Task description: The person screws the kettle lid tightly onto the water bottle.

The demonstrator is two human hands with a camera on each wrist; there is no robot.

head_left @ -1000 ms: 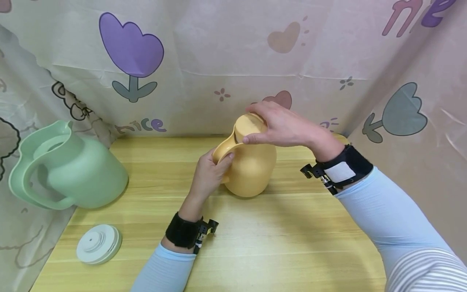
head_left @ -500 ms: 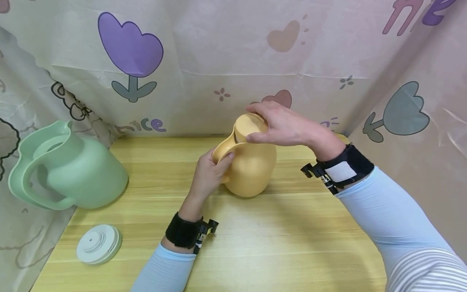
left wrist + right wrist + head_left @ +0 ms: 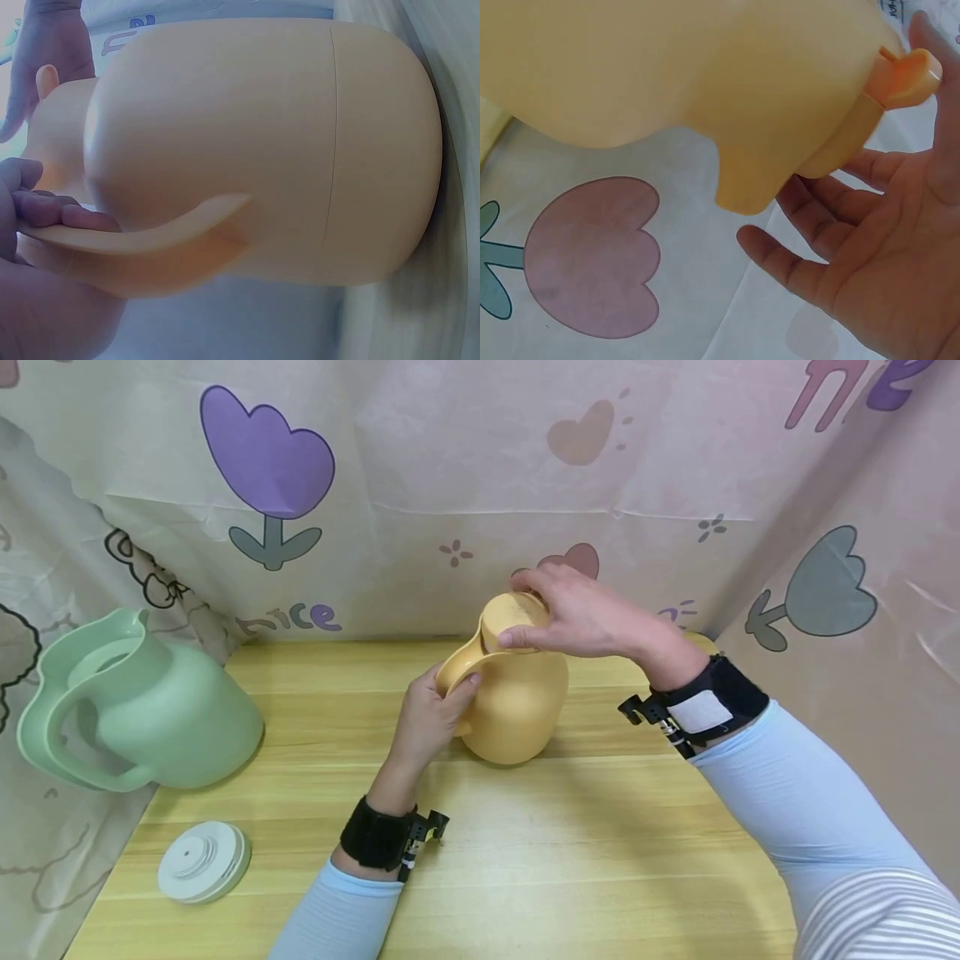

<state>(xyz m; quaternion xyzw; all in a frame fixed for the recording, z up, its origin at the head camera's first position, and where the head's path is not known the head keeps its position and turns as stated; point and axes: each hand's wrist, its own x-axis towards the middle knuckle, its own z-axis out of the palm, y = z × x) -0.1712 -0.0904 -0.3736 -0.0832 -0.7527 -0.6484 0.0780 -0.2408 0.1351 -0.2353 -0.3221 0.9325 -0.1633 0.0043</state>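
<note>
Jug count is two: yellow jug (image 3: 517,714) (held), green jug (image 3: 195,714).

The word "nice" (image 3: 298,616) stands on the cloth (image 3: 450,460), just above the back edge of the table (image 3: 600,877), near its back left corner. Higher, well to the right, the cloth bears "n" (image 3: 834,397) and "e" (image 3: 892,395). Elsewhere, dark print (image 3: 892,8) in the right wrist view is too small to read.
</note>
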